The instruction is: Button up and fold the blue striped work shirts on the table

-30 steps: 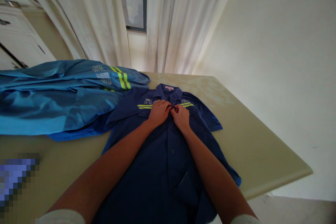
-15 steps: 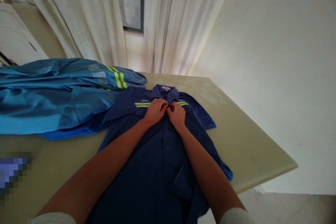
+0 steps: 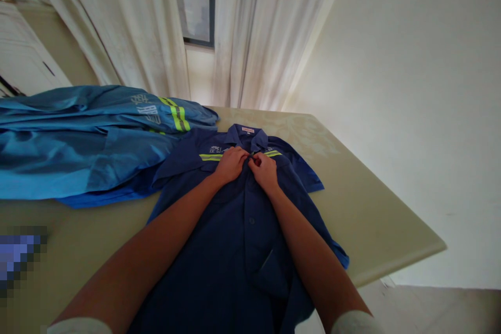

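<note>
Both hands — left hand (image 3: 230, 163), right hand (image 3: 264, 170) — have fingers pinched together on the navy work shirt (image 3: 238, 240) placket, just below its collar.

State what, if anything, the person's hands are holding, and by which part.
The dark blue shirt. The left hand and the right hand each have a fingertip grip on its front opening, just below the collar.

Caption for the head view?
Left hand and right hand pinch the front of a dark blue shirt below its collar; lighter blue garments lie beside.
</note>
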Motion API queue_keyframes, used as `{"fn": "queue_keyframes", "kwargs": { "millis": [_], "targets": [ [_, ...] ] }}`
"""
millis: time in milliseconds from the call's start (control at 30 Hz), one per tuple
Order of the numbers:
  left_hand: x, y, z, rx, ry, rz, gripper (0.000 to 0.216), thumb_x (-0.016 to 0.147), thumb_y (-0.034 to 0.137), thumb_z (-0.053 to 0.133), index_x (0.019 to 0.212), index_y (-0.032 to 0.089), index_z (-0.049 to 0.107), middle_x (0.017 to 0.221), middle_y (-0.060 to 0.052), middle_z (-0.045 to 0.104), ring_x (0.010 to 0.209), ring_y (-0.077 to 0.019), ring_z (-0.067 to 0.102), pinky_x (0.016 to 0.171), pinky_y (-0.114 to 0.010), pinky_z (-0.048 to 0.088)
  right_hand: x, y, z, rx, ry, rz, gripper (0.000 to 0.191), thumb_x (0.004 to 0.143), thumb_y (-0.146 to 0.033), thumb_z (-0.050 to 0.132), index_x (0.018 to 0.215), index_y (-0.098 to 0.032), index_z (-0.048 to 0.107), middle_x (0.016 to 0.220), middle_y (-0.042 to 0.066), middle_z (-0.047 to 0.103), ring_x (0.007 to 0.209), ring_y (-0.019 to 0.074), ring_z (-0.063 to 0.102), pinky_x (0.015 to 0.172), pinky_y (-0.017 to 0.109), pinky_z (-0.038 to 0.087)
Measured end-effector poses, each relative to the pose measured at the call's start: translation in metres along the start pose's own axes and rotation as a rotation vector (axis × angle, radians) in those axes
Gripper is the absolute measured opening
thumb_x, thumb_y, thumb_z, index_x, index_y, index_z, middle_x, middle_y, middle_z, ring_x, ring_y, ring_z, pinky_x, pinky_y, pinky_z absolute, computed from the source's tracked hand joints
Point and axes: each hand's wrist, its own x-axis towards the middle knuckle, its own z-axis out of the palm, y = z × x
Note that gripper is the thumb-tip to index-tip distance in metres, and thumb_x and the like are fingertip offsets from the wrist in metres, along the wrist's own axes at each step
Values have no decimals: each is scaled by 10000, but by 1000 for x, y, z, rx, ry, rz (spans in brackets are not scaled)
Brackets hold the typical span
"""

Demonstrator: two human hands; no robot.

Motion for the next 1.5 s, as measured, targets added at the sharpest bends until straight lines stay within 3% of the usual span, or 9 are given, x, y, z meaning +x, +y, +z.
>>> {"fn": "queue_keyframes", "kwargs": {
  "millis": [200, 367, 533, 667, 767, 900, 1000, 1200, 1500],
  "targets": [
    [-4, 4, 0, -34, -18, 57, 267, 1002, 188, 471, 1081, 233, 722, 1095, -64, 718, 1028, -235, 624, 962, -386, 474, 6, 5, 0, 22, 73, 153, 173, 886, -316, 587, 925, -197, 707, 842, 43, 737, 790, 199, 667, 746, 277, 459],
    [0, -2, -1, 144, 6, 10, 343, 1033, 257, 443, 1308, 214, 644, 1262, -110, 694, 1139, -264, 621, 1019, -422, 440, -4, -6, -15, 31, 170, 156, 251, 941, -362, 561, 1105, -185, 628, 869, 44, 722, 781, 198, 672, 778, 298, 472],
    [22, -19, -6, 207, 14, -32, 300, 1004, 206, 456, 1205, 203, 678, 1332, -125, 672, 1170, -282, 623, 1044, -446, 415, -47, -28, -23, -267, -222, 48, 318, 892, -529, 673, 1023, -244, 617, 963, 59, 716, 855, 240, 682, 724, 309, 446],
    [26, -12, -14, 243, 84, -50, 312, 1036, 246, 388, 1104, 191, 688, 1215, -162, 680, 1159, -305, 601, 1013, -459, 421, -59, -31, -20, -369, -229, 17, 179, 946, -359, 595, 1075, -244, 642, 1041, 69, 725, 888, 231, 690, 716, 298, 432],
    [12, 2, -20, 228, 130, -7, 325, 1052, 295, 375, 990, 193, 677, 1076, -148, 681, 1077, -287, 611, 967, -426, 440, -53, -27, -20, -366, -232, 27, 174, 947, -287, 569, 1073, -236, 679, 1065, 81, 740, 904, 237, 693, 732, 300, 428],
    [-18, 8, -23, 112, -35, -20, 273, 1011, 276, 446, 843, 213, 652, 869, -76, 673, 858, -236, 626, 815, -366, 475, -46, -21, -22, -319, -226, 13, 188, 963, -260, 554, 1097, -249, 685, 1085, 66, 750, 931, 232, 693, 736, 294, 418],
    [-32, 7, -25, 80, -115, 90, 192, 930, 180, 501, 920, 208, 691, 973, -82, 688, 935, -245, 617, 866, -382, 479, -46, -20, -22, -295, -263, -19, 183, 980, -329, 583, 1136, -277, 664, 1034, 44, 753, 895, 218, 690, 716, 282, 407],
    [-31, 11, -27, 11, -160, 202, 295, 943, 167, 473, 1105, 219, 714, 1117, -89, 700, 1034, -251, 604, 946, -405, 472, -46, -24, -23, -395, -202, -93, 159, 992, -328, 555, 1039, -247, 684, 1057, 60, 720, 882, 207, 680, 691, 279, 402],
    [-29, 7, -24, 39, -161, 201, 212, 951, 187, 471, 971, 200, 682, 949, -74, 678, 914, -238, 621, 836, -381, 476, -47, -23, -23, -296, -149, -84, 178, 1008, -351, 558, 1059, -243, 691, 1030, 36, 741, 881, 188, 682, 707, 267, 407]
  ]
}}
